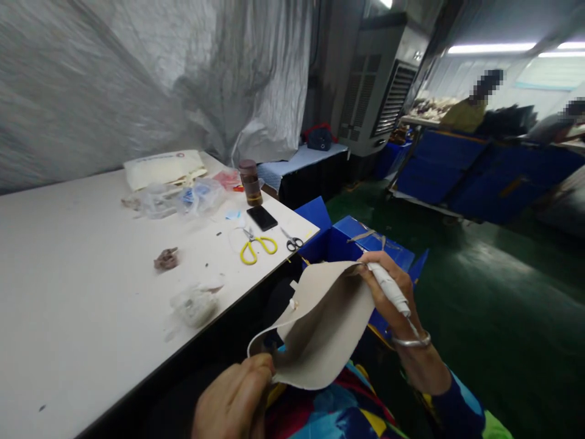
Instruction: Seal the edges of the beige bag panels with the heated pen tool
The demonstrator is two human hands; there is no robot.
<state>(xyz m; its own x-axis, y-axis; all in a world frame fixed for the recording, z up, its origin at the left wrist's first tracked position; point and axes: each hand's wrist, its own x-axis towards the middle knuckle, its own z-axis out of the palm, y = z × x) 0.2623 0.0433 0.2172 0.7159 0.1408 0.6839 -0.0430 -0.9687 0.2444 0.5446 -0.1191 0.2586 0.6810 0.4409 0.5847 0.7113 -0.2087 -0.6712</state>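
- This looks like a workshop or small factory floor.
- Strip lights (491,48) shine at two o'clock; two people (462,117) are behind large blue containers (439,164) towards three.
- A tall louvred machine (365,85) stands at one o'clock.
- Silver sheeting (137,79) hangs like a wall, ten o'clock.
- Green floor (461,341) shines, four o'clock.
- Yellow-handled scissors (251,241) lie on the white counter (91,274), eight o'clock.

There are two bare hands, a left hand (237,393) and a right hand (393,292), with one beige, pouch-shaped piece of soft sheet material (320,329), one slim white-wrapped stick (387,288) and one silver metal bangle (414,343). Scissors number two: one yellow-handled metal pair (253,239) and one smaller black-handled metal pair (293,244). There is one flat black phone (262,217), one brown cylindrical bottle (250,183), and one white-topped table (100,286).
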